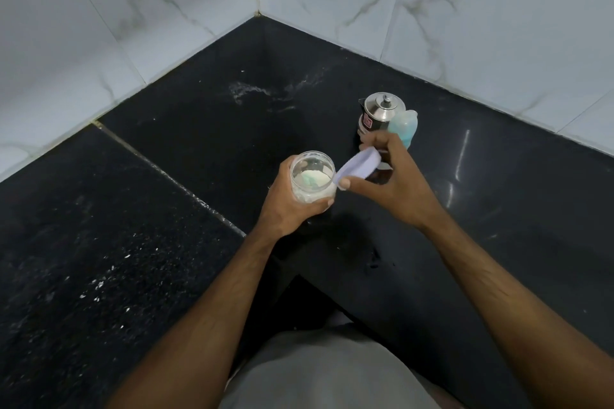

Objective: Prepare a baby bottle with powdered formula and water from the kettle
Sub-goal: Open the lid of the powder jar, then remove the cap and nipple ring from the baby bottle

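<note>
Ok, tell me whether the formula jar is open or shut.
Open. The left hand holds the jar with its mouth bare and powder visible inside; the right hand holds the lilac lid off it.

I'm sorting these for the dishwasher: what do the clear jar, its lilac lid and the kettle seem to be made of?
The clear round jar of white powder looks like transparent plastic, possibly glass: you see the powder through its wall. The flat lilac lid looks like matte, opaque plastic. The small silver kettle looks like polished steel, with bright mirror-like reflections on its domed top.
</note>
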A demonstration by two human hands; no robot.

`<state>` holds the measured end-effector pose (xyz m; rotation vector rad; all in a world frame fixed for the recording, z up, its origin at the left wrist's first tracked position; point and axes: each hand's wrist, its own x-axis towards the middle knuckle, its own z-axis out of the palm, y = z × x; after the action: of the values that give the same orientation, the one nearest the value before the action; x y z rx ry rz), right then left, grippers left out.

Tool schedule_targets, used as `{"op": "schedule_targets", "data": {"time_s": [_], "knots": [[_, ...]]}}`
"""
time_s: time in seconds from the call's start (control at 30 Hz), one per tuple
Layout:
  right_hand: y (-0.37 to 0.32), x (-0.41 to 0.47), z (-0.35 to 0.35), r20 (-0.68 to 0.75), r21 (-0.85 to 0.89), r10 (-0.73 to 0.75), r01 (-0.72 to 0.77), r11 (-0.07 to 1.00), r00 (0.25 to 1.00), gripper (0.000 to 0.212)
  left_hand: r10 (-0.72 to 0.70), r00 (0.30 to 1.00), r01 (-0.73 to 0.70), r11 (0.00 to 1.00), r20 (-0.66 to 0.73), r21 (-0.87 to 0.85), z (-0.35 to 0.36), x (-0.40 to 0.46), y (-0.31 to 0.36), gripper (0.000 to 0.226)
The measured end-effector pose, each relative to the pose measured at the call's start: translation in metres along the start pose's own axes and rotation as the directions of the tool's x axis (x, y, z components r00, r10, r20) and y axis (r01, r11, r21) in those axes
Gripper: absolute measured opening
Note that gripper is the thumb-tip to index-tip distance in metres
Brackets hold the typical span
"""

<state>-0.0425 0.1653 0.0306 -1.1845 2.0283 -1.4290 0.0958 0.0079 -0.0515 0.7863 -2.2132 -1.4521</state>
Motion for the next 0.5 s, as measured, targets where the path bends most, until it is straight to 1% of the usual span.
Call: {"op": "schedule_targets", "data": {"time_s": [0.1, 0.23, 0.33, 0.5], "knots": [[0.02, -0.026, 0.005, 0.03, 0.043, 0.095, -0.096, 0.994, 0.995, 0.074, -0.008, 1.0, 0.008, 1.0, -0.006, 0.013, 0.001, 0.0, -0.001, 0.098], [0.044, -0.055, 0.02, 0.115, 0.073, 0.196, -0.205, 0.976, 0.974, 0.076, -0.02, 1.0, 0.02, 1.0, -0.01, 0.02, 0.001, 0.0, 0.0, 0.095], [0.058, -0.071, 0.034, 0.125, 0.035, 0.207, -0.213, 0.976, 0.97, 0.078, -0.021, 1.0, 0.021, 1.0, -0.013, 0.021, 0.001, 0.0, 0.0, 0.095], [0.07, -0.082, 0.046, 0.097, -0.051, 0.17, -0.166, 0.985, 0.981, 0.08, -0.003, 1.0, 0.003, 1.0, -0.008, 0.017, 0.001, 0.002, -0.004, 0.096]]}}
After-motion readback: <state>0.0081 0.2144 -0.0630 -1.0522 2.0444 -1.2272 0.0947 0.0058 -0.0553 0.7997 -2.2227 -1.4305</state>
